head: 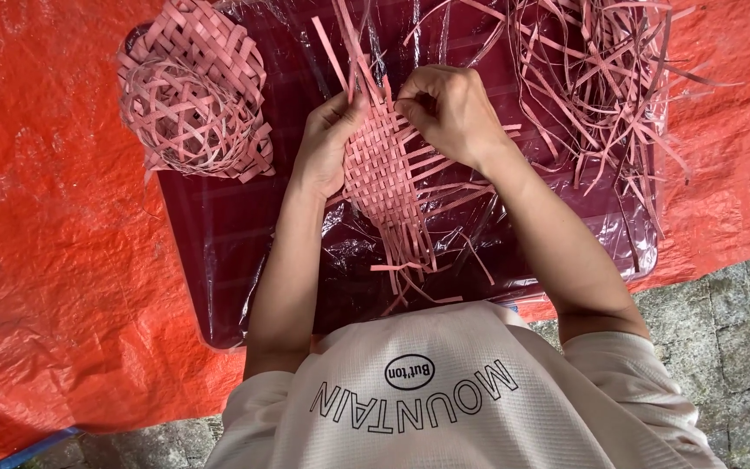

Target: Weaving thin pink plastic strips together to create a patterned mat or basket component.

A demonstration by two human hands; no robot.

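Note:
A half-woven mat of pink strips (385, 178) lies on a dark maroon tray (219, 252) covered in clear plastic. My left hand (327, 143) presses on the mat's left edge, thumb against the strips. Over the mat's upper right part, my right hand (449, 108) pinches a pink strip between its fingertips. Loose strip ends stick out above, to the right and below the weave.
Two finished pink woven baskets (193, 91) rest at the tray's upper left. A heap of loose pink strips (601, 74) lies at the upper right. An orange tarp (54, 226) spreads under the tray, with grey stone paving (731, 321) at the lower right.

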